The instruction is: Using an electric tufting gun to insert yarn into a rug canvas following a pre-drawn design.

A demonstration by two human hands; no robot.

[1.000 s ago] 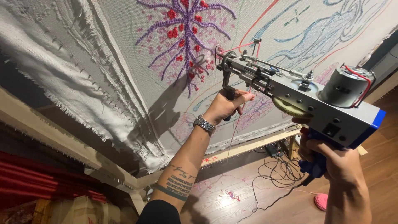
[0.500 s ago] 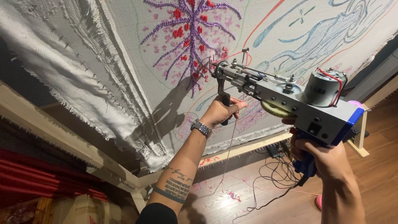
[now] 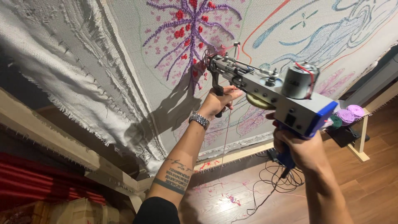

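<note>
A grey and blue tufting gun (image 3: pixel 273 93) with a silver motor on top points its needle at a stretched white cloth (image 3: pixel 124 45). My left hand (image 3: pixel 217 101) grips the gun's black front handle just below the needle. My right hand (image 3: pixel 300 145) is closed around the blue rear handle. The needle tip sits at a purple and red branching pattern (image 3: pixel 186 33) tufted into the cloth. A thin red yarn (image 3: pixel 226 137) hangs down from the gun. A metal watch is on my left wrist.
The cloth is tacked onto a wooden frame (image 3: pixel 62 145). Blue and pink tufted outlines (image 3: pixel 331 37) fill its right side. Purple and green yarn cones (image 3: pixel 346 116) stand on a small shelf at the right. Black cables (image 3: pixel 277 182) and yarn scraps lie on the wooden floor.
The gun and both hands have shifted left and slightly up along the cloth, with the needle now at the lower part of the purple and red pattern.
</note>
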